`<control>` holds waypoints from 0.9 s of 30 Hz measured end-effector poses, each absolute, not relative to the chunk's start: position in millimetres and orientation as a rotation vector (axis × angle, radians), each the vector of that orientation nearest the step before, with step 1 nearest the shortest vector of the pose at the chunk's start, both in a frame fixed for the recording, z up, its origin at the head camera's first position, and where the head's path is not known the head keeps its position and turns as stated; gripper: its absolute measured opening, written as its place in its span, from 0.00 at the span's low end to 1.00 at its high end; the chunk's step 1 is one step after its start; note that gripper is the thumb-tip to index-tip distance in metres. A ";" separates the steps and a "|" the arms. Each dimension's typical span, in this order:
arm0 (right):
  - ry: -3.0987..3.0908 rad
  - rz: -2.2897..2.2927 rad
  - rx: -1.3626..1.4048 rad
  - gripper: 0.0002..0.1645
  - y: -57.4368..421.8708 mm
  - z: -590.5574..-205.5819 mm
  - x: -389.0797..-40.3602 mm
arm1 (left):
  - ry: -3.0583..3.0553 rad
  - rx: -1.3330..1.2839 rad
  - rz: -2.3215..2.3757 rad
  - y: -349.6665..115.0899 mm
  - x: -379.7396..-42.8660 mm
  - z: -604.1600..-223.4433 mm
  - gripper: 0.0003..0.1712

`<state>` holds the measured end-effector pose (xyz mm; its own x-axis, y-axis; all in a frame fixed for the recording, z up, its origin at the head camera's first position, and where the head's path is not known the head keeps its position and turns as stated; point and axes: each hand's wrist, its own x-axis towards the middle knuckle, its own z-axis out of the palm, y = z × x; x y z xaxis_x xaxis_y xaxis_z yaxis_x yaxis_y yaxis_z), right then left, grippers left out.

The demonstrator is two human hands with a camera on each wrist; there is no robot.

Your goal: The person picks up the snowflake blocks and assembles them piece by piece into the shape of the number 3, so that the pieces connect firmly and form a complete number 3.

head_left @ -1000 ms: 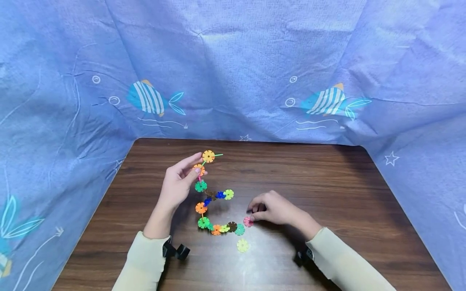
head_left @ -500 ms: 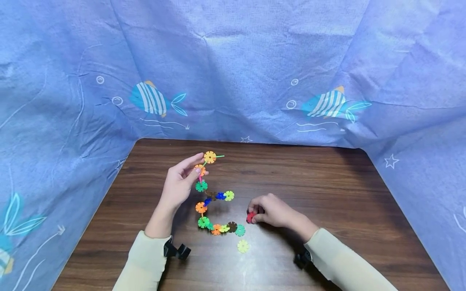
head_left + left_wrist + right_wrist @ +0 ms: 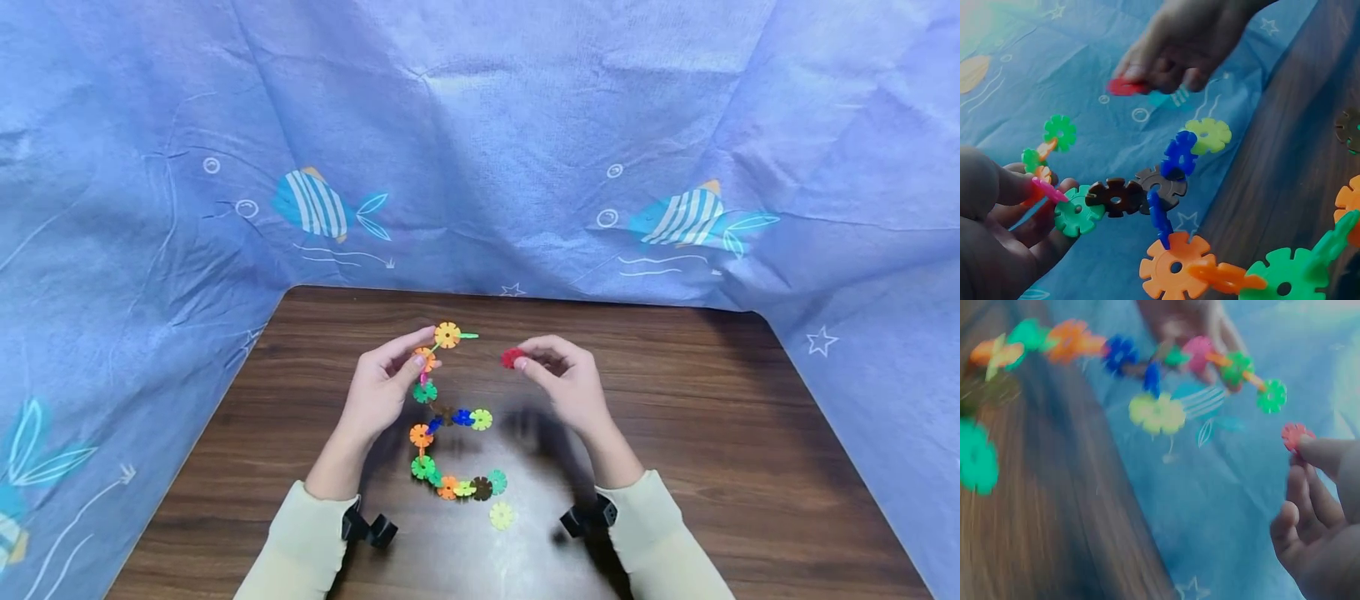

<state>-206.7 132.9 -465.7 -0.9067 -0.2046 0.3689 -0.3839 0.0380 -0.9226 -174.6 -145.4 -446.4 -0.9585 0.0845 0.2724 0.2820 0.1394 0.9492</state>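
Note:
My left hand [image 3: 377, 387] pinches a chain of interlocked, notched plastic flower discs [image 3: 422, 435] near its upper end. An orange disc [image 3: 447, 335] sits just beyond the fingers, with a green disc [image 3: 1060, 132] at the tip, edge-on in the head view. Below, the chain curves round in several colours, and a short side branch ends in a yellow-green disc [image 3: 482, 419]. Between thumb and fingers, my right hand [image 3: 573, 379] pinches a single red flower disc [image 3: 1294, 436]. That disc is held apart from the chain, to the right of the green tip.
One loose pale yellow disc [image 3: 501, 516] lies on the brown wooden table [image 3: 712, 433], close to the chain's lower end. A blue fish-print cloth [image 3: 480, 167] hangs behind the table and at both sides.
My right hand has picked the red disc off the table and carried it up and away from me, level with the chain's upper end. The left hand with the chain has shifted slightly right.

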 end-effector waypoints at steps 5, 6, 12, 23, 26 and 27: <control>-2.076 2.051 0.550 0.10 122.9 -458.1 -208.1 | -2.256 -0.340 -1.855 -139.4 -172.0 -449.8 0.20; -2.065 2.052 0.542 0.10 121.7 -457.8 -208.8 | -2.259 -0.346 -1.847 -138.5 -171.6 -449.8 0.20; -2.015 2.023 0.529 0.10 118.3 -460.0 -212.1 | -2.306 -0.378 -1.820 -132.6 -171.4 -450.6 0.20; -1.958 2.006 0.584 0.11 117.1 -458.9 -209.2 | -2.405 -0.423 -1.792 -132.6 -164.9 -442.7 0.21; -1.934 2.001 0.616 0.11 116.8 -458.1 -208.2 | -2.424 -0.424 -1.774 -132.4 -163.0 -439.9 0.22; -1.928 2.000 0.628 0.11 116.7 -458.2 -208.3 | -2.429 -0.424 -1.769 -132.0 -162.4 -439.0 0.22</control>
